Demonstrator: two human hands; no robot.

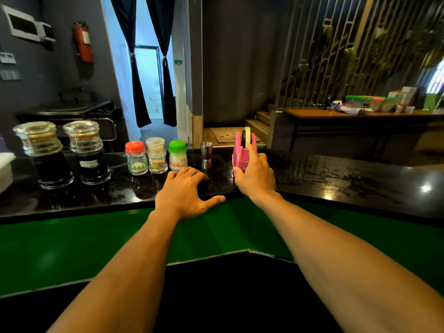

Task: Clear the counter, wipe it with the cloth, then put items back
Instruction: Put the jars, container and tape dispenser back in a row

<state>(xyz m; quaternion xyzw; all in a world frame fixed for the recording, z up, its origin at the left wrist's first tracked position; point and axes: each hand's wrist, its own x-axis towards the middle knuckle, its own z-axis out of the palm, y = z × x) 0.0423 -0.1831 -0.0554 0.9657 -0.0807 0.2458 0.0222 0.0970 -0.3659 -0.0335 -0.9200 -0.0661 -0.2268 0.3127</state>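
Observation:
A pink tape dispenser (pixel 239 152) stands on the black stone counter (pixel 336 179), and my right hand (pixel 255 175) grips it from behind with thumb low at its base and fingers over its top. My left hand (pixel 185 193) rests on the counter's front edge with fingers spread, holding nothing. Just beyond its fingertips stands a steel jigger (pixel 206 156). To the left stand three small jars: one with a red lid (pixel 136 157), one of clear glass (pixel 156 155), one with a green lid (pixel 177 155). No cloth is in view.
Two tall glass jars (pixel 50 155) of dark liquid stand at the counter's left, with a white tub (pixel 4 169) at the edge of view. The counter's right part shows wet streaks. A green panel (pixel 96 236) runs below the counter. A wooden table (pixel 360 114) with containers is far right.

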